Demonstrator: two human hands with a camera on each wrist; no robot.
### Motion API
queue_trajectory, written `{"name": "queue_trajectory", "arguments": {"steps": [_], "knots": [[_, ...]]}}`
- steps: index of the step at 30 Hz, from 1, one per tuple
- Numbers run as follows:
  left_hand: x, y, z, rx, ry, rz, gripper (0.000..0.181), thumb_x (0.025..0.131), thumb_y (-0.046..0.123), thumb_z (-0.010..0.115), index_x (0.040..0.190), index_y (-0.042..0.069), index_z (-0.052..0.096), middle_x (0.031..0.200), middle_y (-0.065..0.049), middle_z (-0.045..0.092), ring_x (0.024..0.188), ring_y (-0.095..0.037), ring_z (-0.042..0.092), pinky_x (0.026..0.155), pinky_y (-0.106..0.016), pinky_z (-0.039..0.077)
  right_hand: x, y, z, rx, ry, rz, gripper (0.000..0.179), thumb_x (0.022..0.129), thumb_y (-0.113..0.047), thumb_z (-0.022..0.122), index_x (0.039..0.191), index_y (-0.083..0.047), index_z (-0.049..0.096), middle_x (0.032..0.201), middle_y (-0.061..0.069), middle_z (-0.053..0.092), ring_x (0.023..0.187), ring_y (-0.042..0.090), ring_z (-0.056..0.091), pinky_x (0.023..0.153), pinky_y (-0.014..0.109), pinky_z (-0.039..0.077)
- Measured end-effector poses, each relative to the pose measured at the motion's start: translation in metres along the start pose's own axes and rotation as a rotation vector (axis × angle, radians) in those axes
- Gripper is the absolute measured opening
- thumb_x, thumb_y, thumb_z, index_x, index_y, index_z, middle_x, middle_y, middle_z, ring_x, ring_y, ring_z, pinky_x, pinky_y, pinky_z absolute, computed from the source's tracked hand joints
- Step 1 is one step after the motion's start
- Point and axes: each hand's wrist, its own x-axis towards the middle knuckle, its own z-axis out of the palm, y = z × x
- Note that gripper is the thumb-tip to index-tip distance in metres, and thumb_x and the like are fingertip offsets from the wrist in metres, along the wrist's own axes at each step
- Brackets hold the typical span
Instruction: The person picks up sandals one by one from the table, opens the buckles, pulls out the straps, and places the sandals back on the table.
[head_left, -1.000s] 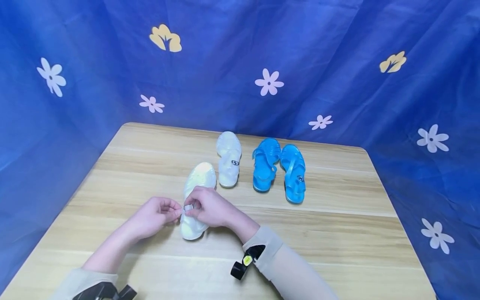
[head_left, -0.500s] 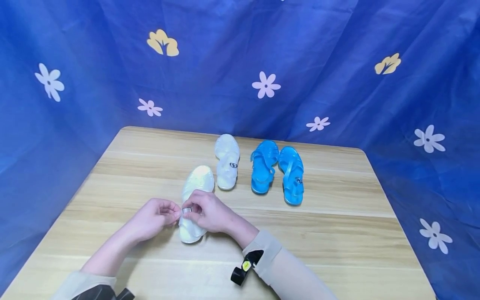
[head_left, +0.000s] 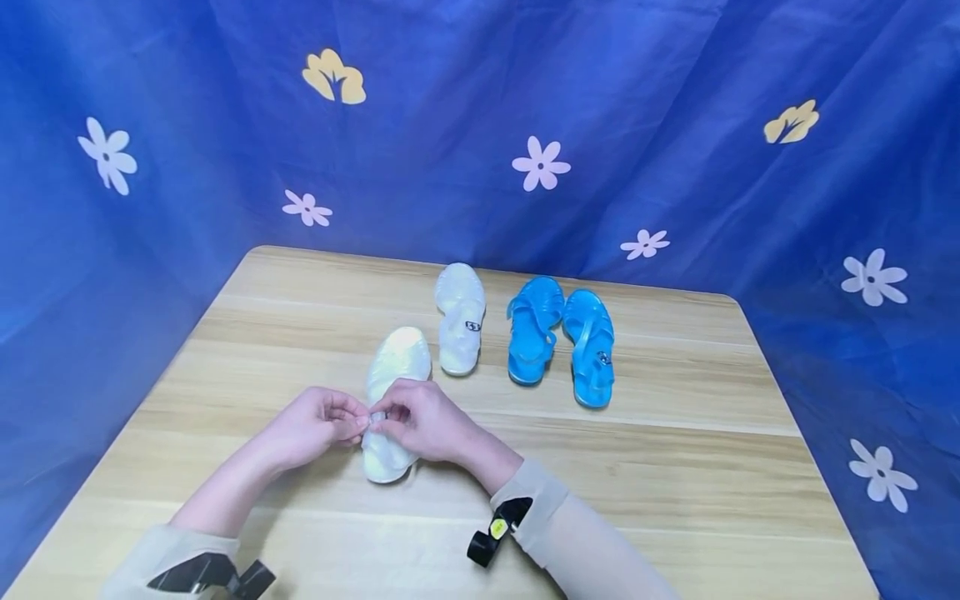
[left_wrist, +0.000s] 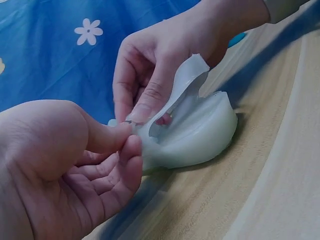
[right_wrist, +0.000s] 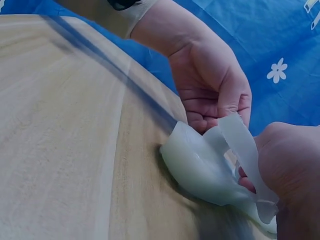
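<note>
A translucent white jelly sandal (head_left: 402, 354) lies on the table in front of me, its toe pointing away. At its left side my left hand (head_left: 313, 427) pinches the end of the strap between thumb and fingers. My right hand (head_left: 429, 421) reaches over the sandal and pinches the small silvery buckle (head_left: 378, 417) there. The fingertips of both hands meet at this spot and partly hide strap and buckle. In the left wrist view a wide strap loop (left_wrist: 186, 82) stands up above the sandal's heel (left_wrist: 212, 132).
Behind it stands a second white sandal (head_left: 460, 321) with a dark-rimmed buckle. Two blue sandals (head_left: 531, 337) (head_left: 590, 350) lie side by side to its right. A blue curtain (head_left: 450, 108) with flowers surrounds the far edges of the wooden table (head_left: 675, 483).
Both hands stay at the buckle with small finger shifts; the left fingertips now sit closer against it, covering more of it. The sandals have not moved; the head view tilts slightly.
</note>
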Motion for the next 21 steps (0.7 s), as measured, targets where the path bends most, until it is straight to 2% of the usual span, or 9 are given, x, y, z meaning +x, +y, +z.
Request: {"name": "queue_trajectory", "arguments": {"steps": [5, 9, 13, 17, 21], "knots": [[-0.003, -0.002, -0.002, -0.050, 0.038, 0.014, 0.025, 0.099, 0.002, 0.071, 0.117, -0.014, 0.068, 0.100, -0.017, 0.074, 0.092, -0.025, 0.073, 0.082, -0.032, 0.062, -0.003, 0.001, -0.002, 0.019, 0.019, 0.007, 0.012, 0.099, -0.016, 0.077, 0.109, -0.009, 0.077, 0.099, -0.010, 0.069, 0.087, -0.004, 0.058, 0.079, 0.011, 0.050], [-0.005, -0.004, -0.003, -0.028, 0.068, 0.041, 0.030, 0.096, 0.005, 0.076, 0.120, -0.012, 0.068, 0.105, -0.016, 0.076, 0.097, -0.027, 0.075, 0.084, -0.029, 0.061, -0.005, 0.001, -0.003, 0.056, 0.037, 0.025, 0.010, 0.100, -0.017, 0.076, 0.108, -0.010, 0.077, 0.099, -0.010, 0.069, 0.089, -0.003, 0.059, 0.081, 0.012, 0.051], [-0.003, -0.007, 0.001, 0.087, 0.108, 0.113, 0.033, 0.093, 0.016, 0.083, 0.118, -0.003, 0.074, 0.101, -0.008, 0.077, 0.093, -0.024, 0.074, 0.082, -0.029, 0.061, -0.007, 0.004, -0.003, 0.099, 0.044, 0.032, 0.010, 0.100, -0.014, 0.076, 0.109, -0.010, 0.077, 0.099, -0.008, 0.069, 0.090, -0.002, 0.059, 0.081, 0.015, 0.052], [0.001, -0.010, 0.008, 0.245, 0.193, 0.214, 0.026, 0.089, 0.022, 0.088, 0.111, 0.010, 0.080, 0.096, 0.004, 0.076, 0.087, -0.017, 0.072, 0.080, -0.029, 0.060, -0.008, 0.006, -0.003, 0.142, 0.040, 0.028, 0.011, 0.100, -0.010, 0.074, 0.111, -0.009, 0.077, 0.101, -0.006, 0.071, 0.092, -0.001, 0.060, 0.084, 0.016, 0.053], [0.001, -0.010, 0.012, 0.349, 0.257, 0.287, 0.020, 0.089, 0.022, 0.088, 0.107, 0.018, 0.083, 0.100, 0.009, 0.077, 0.092, -0.013, 0.073, 0.087, -0.033, 0.059, -0.010, 0.006, -0.003, 0.170, 0.029, 0.034, 0.009, 0.102, -0.011, 0.073, 0.110, -0.009, 0.075, 0.102, -0.004, 0.071, 0.092, -0.001, 0.062, 0.085, 0.018, 0.054]]}}
